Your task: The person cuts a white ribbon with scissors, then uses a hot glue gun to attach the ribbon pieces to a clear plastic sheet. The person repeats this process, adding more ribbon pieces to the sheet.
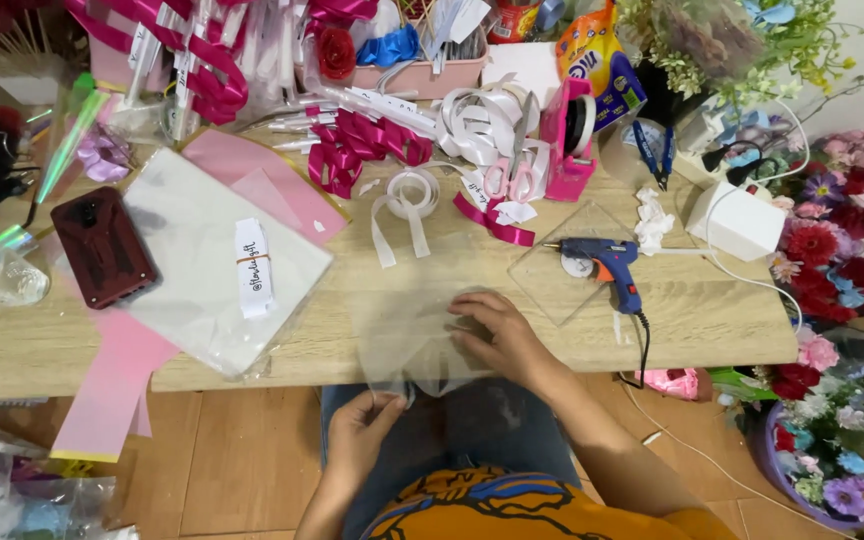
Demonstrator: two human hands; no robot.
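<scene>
A clear plastic wrapping sheet (407, 330) lies over the front edge of the wooden table (712, 320). My right hand (497, 335) presses flat on its right side, fingers spread. My left hand (360, 435) pinches the sheet's lower edge, which hangs below the table over my lap. A blue glue gun (607, 265) rests on another clear sheet just right of my right hand.
A stack of white and pink sheets (202, 250) with a ribbon bundle lies at left, beside a dark red phone (102, 245). Magenta and white ribbons (372, 140), scissors (512, 170) and a pink tape dispenser (572, 140) crowd the back. Artificial flowers (842, 240) fill the right side.
</scene>
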